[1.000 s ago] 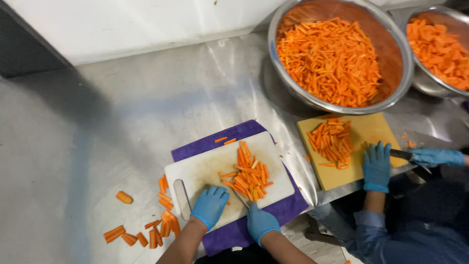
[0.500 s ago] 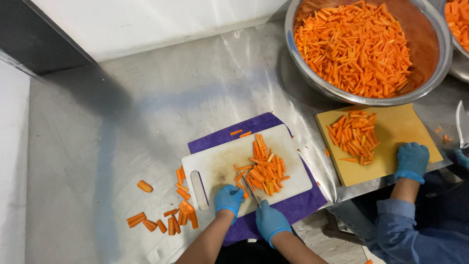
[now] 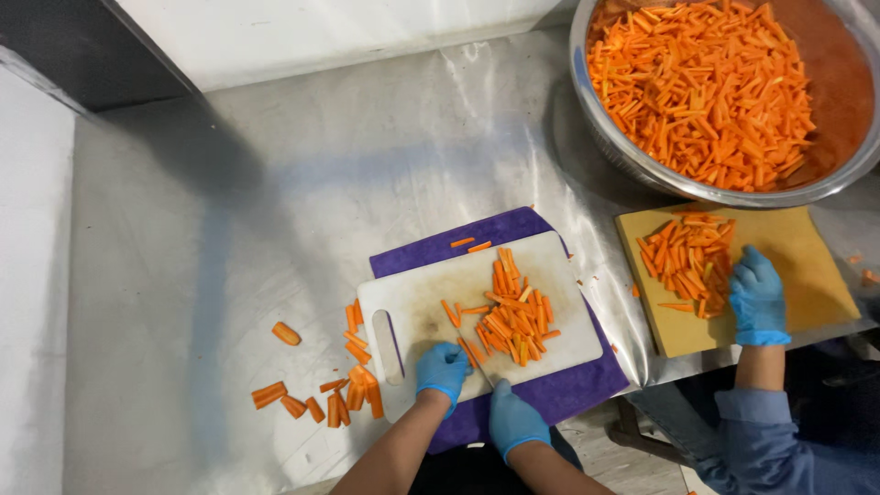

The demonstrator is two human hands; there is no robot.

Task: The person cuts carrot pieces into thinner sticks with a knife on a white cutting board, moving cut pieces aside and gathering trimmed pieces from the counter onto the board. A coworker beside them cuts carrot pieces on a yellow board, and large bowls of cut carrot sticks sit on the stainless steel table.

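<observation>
Table [image 3: 275, 202]: brushed metal, dull sheen w/ scuffs. White cutting board [image 3: 431, 293]: matt plastic, stained. Purple mat [image 3: 550, 394] under it: soft cloth-like. Bowl [image 3: 605, 137]: shiny metal. Tan board [image 3: 816, 266]: matt, wood-ish. Both hands [image 3: 444, 368] [image 3: 513, 420]: blue rubbery gloves, smooth.

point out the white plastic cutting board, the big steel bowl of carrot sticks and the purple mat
white plastic cutting board [image 3: 417, 298]: head view, bare left part
big steel bowl [image 3: 612, 151]: head view, left rim
purple mat [image 3: 568, 390]: head view, lower right corner
</observation>
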